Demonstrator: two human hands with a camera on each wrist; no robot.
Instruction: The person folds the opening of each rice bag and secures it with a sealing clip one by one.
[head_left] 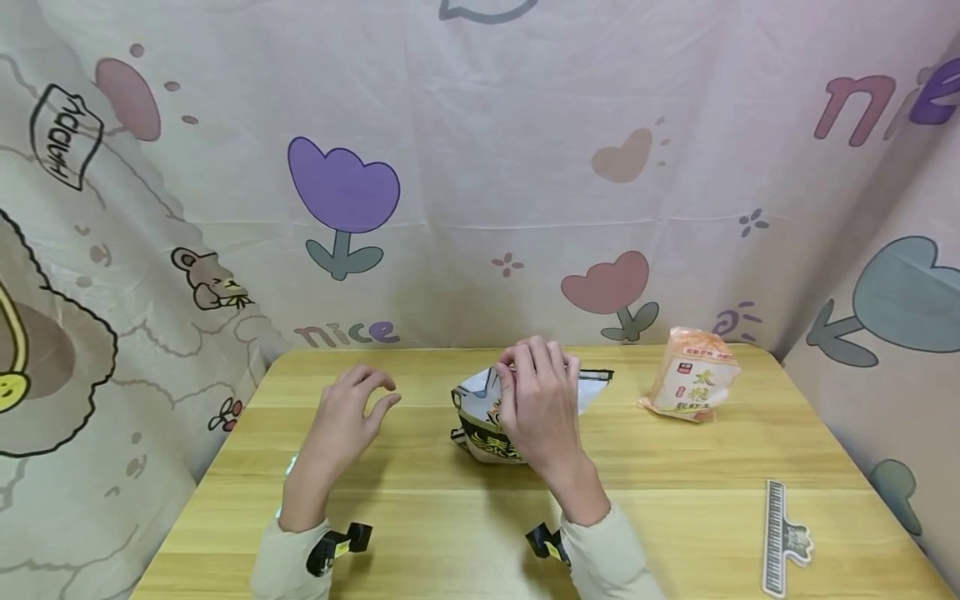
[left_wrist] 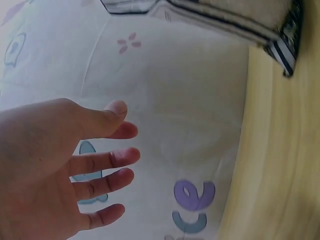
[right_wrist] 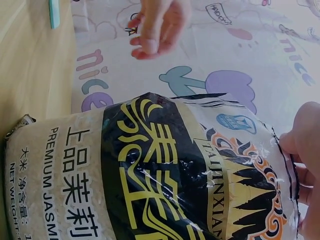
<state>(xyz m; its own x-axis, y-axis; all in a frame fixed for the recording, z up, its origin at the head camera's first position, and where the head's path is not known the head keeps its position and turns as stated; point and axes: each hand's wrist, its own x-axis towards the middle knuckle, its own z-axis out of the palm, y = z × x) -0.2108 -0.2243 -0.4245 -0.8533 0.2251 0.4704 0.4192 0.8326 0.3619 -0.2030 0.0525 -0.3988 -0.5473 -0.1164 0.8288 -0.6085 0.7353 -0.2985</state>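
Note:
A rice bag (head_left: 487, 425) with a black band and yellow lettering stands on the table, its top edge pinched by my right hand (head_left: 542, 408). In the right wrist view the bag (right_wrist: 150, 170) fills the lower part, and the thumb and fingers of my right hand (right_wrist: 306, 155) grip its top seam. To the left of the bag my left hand (head_left: 348, 421) hovers above the table, fingers bent loosely and holding nothing. The left wrist view shows that hand (left_wrist: 65, 165) with its fingers apart, away from the bag's corner (left_wrist: 282, 50).
An orange and white package (head_left: 693, 375) stands at the back right of the wooden table (head_left: 420, 533). A silver clip (head_left: 783, 537) lies at the right. A light blue item (right_wrist: 54, 13) lies on the table, partly behind my left forearm in the head view. Patterned cloth hangs behind.

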